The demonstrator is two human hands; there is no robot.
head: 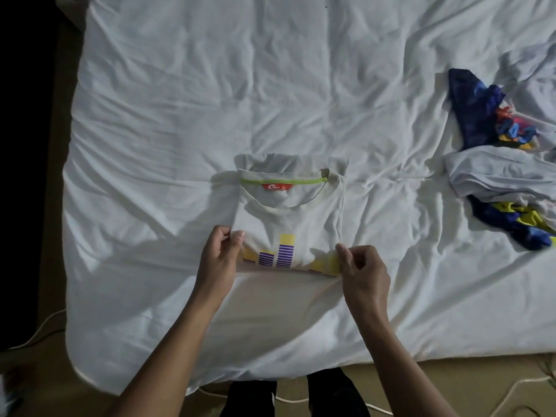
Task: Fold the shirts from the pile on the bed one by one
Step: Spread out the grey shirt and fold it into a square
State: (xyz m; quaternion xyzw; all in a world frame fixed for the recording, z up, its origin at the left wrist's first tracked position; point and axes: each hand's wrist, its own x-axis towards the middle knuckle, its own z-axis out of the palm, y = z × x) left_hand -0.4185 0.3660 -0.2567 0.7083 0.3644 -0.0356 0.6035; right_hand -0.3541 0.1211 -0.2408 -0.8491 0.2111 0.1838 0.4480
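A white T-shirt [288,218] lies on the bed [180,115] in front of me, sides folded in, collar away from me with a green neck band and a red label. A yellow and purple bar print shows near its lower fold. My left hand [218,257] pinches the shirt's lower left edge. My right hand [362,272] pinches the lower right edge at the yellow print. The pile of shirts [499,167] lies at the right side of the bed, white and blue garments tangled together.
The white sheet is wrinkled all over. The floor [45,266] runs along the bed's left and near edges, with white cables [39,332] on it. My legs [301,395] stand at the bed's near edge.
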